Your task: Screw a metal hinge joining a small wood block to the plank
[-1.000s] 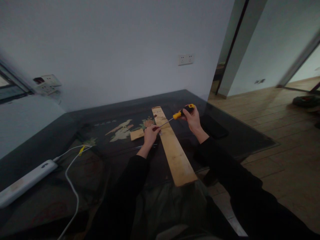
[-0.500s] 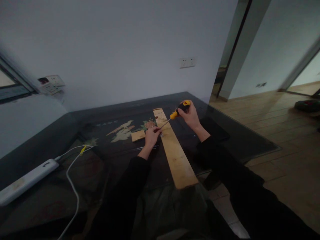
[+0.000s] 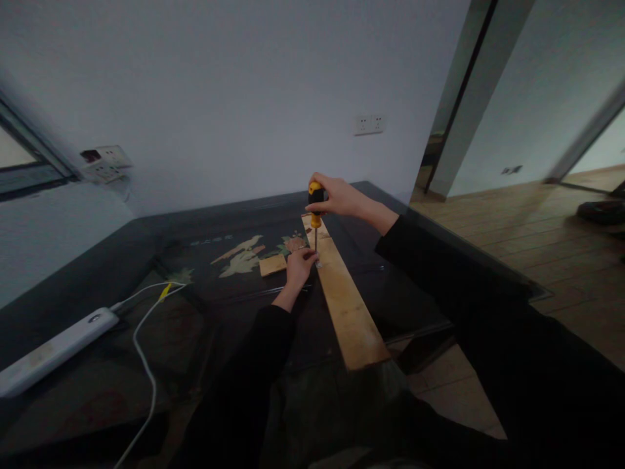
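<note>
My right hand (image 3: 334, 195) is wrapped round the yellow-and-black handle of a screwdriver (image 3: 316, 207), held upright with its shaft pointing down. The shaft's lower end meets a small shiny piece (image 3: 319, 264) on a long wooden board (image 3: 349, 306). At the board's left edge, my left hand (image 3: 299, 266) has its fingers pinched close to the screwdriver's tip. What those fingers hold is too small to make out. A small square wooden block (image 3: 272, 265) lies just left of that hand.
The board lies on a dark glossy table (image 3: 244, 326) with a bird-and-flower picture, its near end reaching the front edge. To the left are a white power strip (image 3: 58, 345) and its cable (image 3: 149, 371). A wall (image 3: 244, 98) with sockets stands behind.
My right hand has swung left and up, turning the screwdriver from a slant to upright over the board. My left hand has stayed nearly in place.
</note>
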A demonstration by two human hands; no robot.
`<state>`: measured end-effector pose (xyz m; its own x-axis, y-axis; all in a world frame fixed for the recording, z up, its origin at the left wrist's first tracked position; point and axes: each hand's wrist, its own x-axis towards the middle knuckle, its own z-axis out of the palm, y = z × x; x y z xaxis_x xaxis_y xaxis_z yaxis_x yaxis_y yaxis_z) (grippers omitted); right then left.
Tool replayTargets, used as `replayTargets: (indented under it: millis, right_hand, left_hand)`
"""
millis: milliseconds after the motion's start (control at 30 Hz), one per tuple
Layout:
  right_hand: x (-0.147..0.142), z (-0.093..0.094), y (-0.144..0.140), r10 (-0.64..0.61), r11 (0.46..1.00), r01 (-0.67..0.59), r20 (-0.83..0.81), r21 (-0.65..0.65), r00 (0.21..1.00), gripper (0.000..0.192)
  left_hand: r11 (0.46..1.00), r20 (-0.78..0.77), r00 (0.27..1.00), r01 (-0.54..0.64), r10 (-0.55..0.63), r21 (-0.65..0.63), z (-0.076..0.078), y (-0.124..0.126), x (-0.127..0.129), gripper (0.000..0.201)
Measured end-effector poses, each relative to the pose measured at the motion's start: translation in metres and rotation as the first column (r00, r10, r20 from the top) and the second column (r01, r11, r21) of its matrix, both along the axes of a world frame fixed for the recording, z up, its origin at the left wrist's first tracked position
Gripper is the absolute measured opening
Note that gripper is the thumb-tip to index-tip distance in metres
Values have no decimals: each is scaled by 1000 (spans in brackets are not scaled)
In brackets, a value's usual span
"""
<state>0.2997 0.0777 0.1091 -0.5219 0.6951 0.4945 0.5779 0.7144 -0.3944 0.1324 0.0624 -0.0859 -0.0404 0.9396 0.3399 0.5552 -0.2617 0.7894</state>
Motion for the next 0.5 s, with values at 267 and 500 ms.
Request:
replayTargets:
  millis: [267,500]
  right_hand:
    - [-9,48,-11,139,935,-41,258,-353,956,36]
    - [-28,61,-18,-34,967,172,576,-187,817,41]
  left_hand:
    - [1000,12,1000,4,-4,-3,5,-4,0,9]
    - [1000,-23,1000,5,-4,30,5,-6,-2,7]
